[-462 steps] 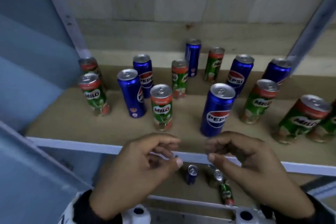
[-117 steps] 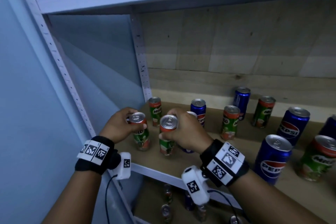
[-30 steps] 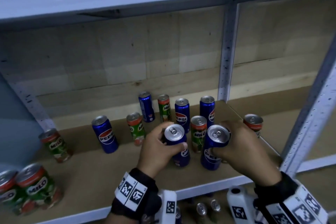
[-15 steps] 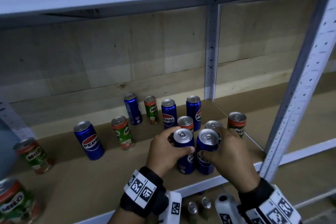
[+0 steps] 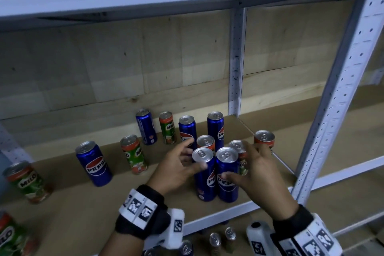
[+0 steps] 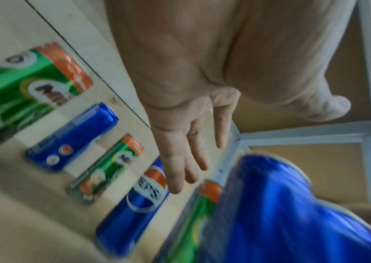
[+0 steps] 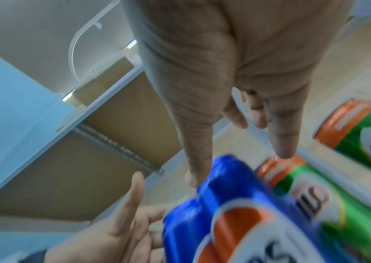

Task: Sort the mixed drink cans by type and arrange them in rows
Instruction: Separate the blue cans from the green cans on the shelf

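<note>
Two blue Pepsi cans stand upright and touching each other near the shelf's front lip, low in the centre of the head view: the left Pepsi can and the right Pepsi can. The left hand has its fingers spread and straight, thumb tip just at the rim of the left can, gripping nothing; the left wrist view shows the same splayed fingers. The right hand is also loose and apart, thumb resting against the face of the right can and the other fingers reaching over the cans behind. It looks to me like both cans have just been set down, though that is my reading. Directly behind them, tightly packed, are two Milo cans (green and orange, the second one half under the right fingers), then more Pepsi further back toward the centre of the frame, so the types are not yet sorted. The risk from here is plain: these cans are tall and slim and sit close together, so a finger catching a top could tip one into its neighbours, and the front pair could roll off the lip onto the lower shelf. Other Pepsi and Milo cans stand scattered toward the lower left.
</note>
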